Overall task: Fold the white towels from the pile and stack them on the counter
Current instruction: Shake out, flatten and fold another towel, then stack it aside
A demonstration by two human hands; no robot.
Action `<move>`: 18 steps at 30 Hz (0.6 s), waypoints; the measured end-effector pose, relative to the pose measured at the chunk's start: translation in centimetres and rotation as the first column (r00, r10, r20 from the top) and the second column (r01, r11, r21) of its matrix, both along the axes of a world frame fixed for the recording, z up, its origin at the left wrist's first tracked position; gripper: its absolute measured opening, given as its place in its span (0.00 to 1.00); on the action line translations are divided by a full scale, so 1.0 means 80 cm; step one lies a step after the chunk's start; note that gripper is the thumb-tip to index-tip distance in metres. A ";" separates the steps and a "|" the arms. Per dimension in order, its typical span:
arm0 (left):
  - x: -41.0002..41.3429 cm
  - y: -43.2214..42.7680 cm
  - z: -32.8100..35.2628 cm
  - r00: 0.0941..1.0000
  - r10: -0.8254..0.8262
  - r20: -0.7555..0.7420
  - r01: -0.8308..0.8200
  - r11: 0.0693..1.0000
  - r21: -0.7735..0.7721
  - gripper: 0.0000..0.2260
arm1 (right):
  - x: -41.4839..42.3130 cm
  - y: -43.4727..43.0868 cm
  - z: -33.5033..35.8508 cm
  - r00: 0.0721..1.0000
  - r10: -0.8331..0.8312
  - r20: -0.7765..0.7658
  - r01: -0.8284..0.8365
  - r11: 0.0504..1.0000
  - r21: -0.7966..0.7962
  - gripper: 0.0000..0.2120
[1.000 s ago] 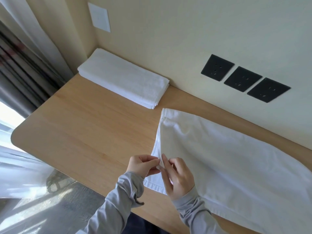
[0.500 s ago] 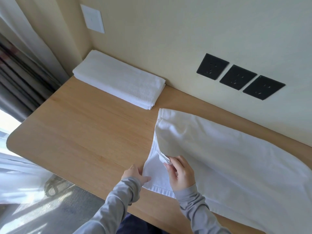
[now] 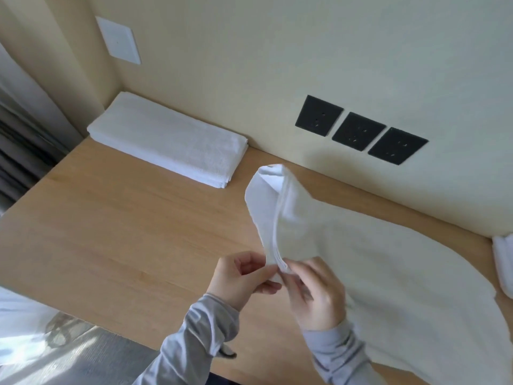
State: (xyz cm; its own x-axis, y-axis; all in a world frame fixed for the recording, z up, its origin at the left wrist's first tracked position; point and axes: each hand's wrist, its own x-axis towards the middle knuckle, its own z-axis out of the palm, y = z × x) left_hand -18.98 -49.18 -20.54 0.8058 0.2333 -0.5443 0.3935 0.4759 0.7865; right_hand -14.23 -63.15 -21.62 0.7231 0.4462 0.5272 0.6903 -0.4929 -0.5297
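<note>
A large white towel [image 3: 374,262] lies spread across the right half of the wooden counter [image 3: 116,232]. Its left end is lifted off the wood and curls over in an arch. My left hand [image 3: 241,279] and my right hand [image 3: 313,295] pinch the hemmed near corner of that raised end together, just above the counter's front part. A stack of folded white towels [image 3: 169,140] rests against the wall in the far left corner, well apart from both hands.
Three black wall sockets [image 3: 361,132] sit above the counter, and a white wall plate [image 3: 119,40] hangs higher at the left. Another white towel [image 3: 503,262] shows at the right edge. Curtains hang at the far left, past the counter's rounded corner.
My left hand has come up from the counter to join the right on the towel's corner. The towel's left end, flat before, is lifted and folds over towards the right.
</note>
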 end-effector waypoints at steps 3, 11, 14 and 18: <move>0.003 -0.005 0.004 1.000 0.017 -0.019 -0.016 0.999 0.040 0.08 | -0.001 -0.001 -0.010 0.999 -0.045 -0.025 0.046 0.999 0.016 0.03; 0.008 -0.007 0.002 0.998 0.053 -0.021 -0.052 0.996 0.072 0.02 | -0.002 0.000 -0.001 1.000 0.002 -0.017 -0.002 1.000 0.012 0.06; 0.004 -0.007 -0.003 0.997 0.077 -0.010 -0.076 0.994 0.081 0.01 | -0.010 0.001 -0.006 0.999 0.023 -0.040 -0.022 1.000 0.014 0.09; 0.002 -0.005 -0.008 0.999 0.009 -0.043 0.002 0.969 0.245 0.12 | -0.022 0.002 -0.011 0.994 0.059 -0.097 -0.058 0.998 0.017 0.09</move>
